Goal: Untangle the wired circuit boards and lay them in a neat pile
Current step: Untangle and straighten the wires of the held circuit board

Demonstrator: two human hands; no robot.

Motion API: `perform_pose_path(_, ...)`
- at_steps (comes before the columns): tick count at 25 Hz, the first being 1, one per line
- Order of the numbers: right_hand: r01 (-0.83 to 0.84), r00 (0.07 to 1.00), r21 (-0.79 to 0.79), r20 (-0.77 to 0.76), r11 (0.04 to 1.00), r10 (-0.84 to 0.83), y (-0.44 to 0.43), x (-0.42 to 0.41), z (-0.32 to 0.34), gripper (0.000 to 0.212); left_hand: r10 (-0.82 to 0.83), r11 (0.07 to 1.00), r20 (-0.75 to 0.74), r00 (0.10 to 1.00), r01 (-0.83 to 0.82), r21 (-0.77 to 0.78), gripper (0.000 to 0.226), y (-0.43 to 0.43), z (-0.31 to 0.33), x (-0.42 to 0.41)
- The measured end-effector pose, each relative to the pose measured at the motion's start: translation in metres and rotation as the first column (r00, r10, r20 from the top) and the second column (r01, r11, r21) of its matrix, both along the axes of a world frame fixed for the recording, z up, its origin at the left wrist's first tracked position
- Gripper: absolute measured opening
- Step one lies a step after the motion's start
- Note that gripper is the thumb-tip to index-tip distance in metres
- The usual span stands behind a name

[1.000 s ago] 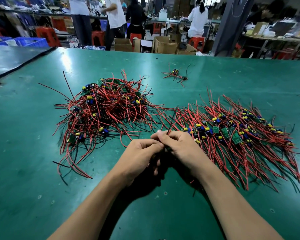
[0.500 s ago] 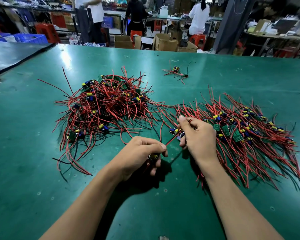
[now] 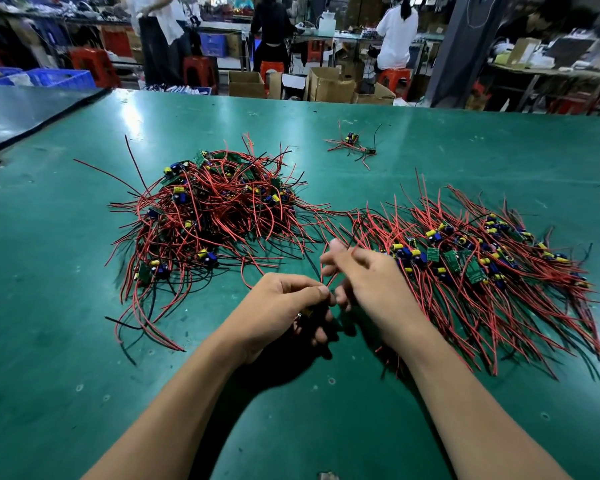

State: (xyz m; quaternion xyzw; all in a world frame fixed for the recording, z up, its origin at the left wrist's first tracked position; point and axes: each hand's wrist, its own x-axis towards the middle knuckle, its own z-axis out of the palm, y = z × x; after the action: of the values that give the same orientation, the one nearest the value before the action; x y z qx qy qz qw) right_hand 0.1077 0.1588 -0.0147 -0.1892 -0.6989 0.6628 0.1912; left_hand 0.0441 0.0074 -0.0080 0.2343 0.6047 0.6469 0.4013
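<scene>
Our left grip (image 3: pixel 284 306) is narrow, with thumb and forefinger pinched on the red wires (image 3: pixel 330 279) that rise between our two hands. Under its curled fingers a small yellowish part (image 3: pixel 305 312) shows, mostly hidden, and we cannot tell what it is. Our right grip (image 3: pixel 368 278) sits just beside the left and a little farther out. It is blurred, the thumb lifted and the fingers curled in, and one of the same red wires crosses between thumb and fingers, so we read it as closed on those wires.

Both grips hang low over the green surface (image 3: pixel 66 341), in the gap between two heaps. To the left and farther out lies the tangled heap (image 3: pixel 215 209), with wires looping every way over blue and yellow parts. To the right, touching our right wrist's side, lies the combed pile (image 3: pixel 482 265), its boards in a band and its wires fanned toward us. A few red strands bridge the two heaps just beyond our fingertips. A stray wired board (image 3: pixel 352 143) lies well apart, near the far edge.
</scene>
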Motion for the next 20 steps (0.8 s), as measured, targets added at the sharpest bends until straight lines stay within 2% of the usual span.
perform_pose_path(2, -0.067, 0.995, 0.037, 0.075, 0.997, 0.064, -0.005, 0.001, 0.001, 0.037, 0.013, 1.000, 0.001, 1.000, -0.013, 0.012, 0.021, 0.001, 0.000, 0.001)
perform_pose_path(6, 0.063, 0.993, 0.042, 0.098, 0.997, -0.067, 0.001, 0.000, 0.007, 0.041, -0.011, 1.000, 0.035, 0.999, 0.011, -0.009, 0.020, -0.002, 0.003, 0.000)
perform_pose_path(8, 0.154, 0.987, -0.069, 0.061, 0.986, -0.150, 0.007, 0.000, 0.011, 0.042, -0.047, 0.998, 0.049, 0.998, 0.048, -0.027, 0.018, -0.004, 0.005, -0.001)
perform_pose_path(10, 0.188, 0.982, -0.244, 0.014, 0.951, -0.190, 0.013, 0.001, 0.016, 0.044, -0.075, 0.996, 0.030, 0.997, 0.077, -0.047, 0.017, -0.006, 0.006, -0.001)
perform_pose_path(14, 0.072, 0.994, -0.532, -0.031, 0.844, -0.104, 0.016, 0.006, 0.027, 0.053, -0.142, 0.988, -0.024, 0.990, 0.140, -0.069, 0.017, -0.007, 0.009, -0.001)
perform_pose_path(17, -0.006, 0.999, -0.603, -0.039, 0.798, -0.022, 0.019, 0.010, 0.031, 0.056, -0.168, 0.983, -0.016, 0.986, 0.167, -0.078, 0.015, -0.007, 0.010, -0.001)
perform_pose_path(20, -0.024, 0.998, -0.584, -0.056, 0.811, -0.011, 0.019, 0.011, 0.030, 0.051, -0.148, 0.986, 0.028, 0.989, 0.150, -0.067, 0.016, -0.007, 0.011, 0.000)
